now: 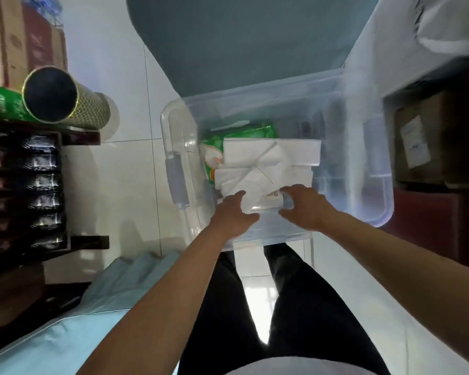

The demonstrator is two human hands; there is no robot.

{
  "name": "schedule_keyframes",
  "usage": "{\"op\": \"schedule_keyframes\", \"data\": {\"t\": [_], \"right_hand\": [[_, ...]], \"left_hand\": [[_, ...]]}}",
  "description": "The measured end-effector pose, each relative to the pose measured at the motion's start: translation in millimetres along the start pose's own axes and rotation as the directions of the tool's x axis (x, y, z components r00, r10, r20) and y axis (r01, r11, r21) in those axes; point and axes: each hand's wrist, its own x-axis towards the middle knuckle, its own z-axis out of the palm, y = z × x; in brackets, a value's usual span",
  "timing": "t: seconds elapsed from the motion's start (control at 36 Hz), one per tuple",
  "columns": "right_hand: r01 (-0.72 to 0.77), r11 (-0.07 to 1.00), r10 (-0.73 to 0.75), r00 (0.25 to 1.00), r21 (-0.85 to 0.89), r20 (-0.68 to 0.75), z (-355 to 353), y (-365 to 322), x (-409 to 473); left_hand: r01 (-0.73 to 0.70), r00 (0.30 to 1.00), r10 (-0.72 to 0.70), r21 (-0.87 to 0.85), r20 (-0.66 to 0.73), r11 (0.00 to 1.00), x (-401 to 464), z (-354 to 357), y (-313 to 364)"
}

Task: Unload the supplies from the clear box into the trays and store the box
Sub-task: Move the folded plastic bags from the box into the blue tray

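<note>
We are holding the white packs [266, 163] by their near edge, inside the clear box [363, 163] on the floor. Our left hand [234, 213] and right hand [305, 207] are gripping them. They look soft, light, maybe slippery.

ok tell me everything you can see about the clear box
The clear box is a see-through plastic tub with rounded corners and a thick rim, open on top, standing on the pale tiled floor. A grey latch handle sits on its left side. Inside lie white packets stacked on a green pack. The left hand and right hand reach over the near rim, gripping the packets.
</note>
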Motion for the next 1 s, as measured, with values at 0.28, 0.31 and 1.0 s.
{"op": "schedule_keyframes", "data": {"t": [0.28, 0.31, 1.0], "right_hand": [[0.154, 0.862, -0.203, 0.978, -0.483, -0.05, 37, -7, 140], [0.177, 0.84, -0.239, 0.969, -0.514, -0.057, 40, -11, 148], [0.103, 0.827, -0.25, 0.948, -0.553, -0.197, 44, 10, 170]], "left_hand": [[0.023, 0.991, 0.028, 0.377, -0.129, 0.926, 104, 10, -51], [0.01, 0.99, 0.049, 0.414, -0.131, 0.91, 108, 14, -56], [-0.064, 0.945, 0.14, 0.252, -0.297, 0.966, 107, 18, -59]]}}
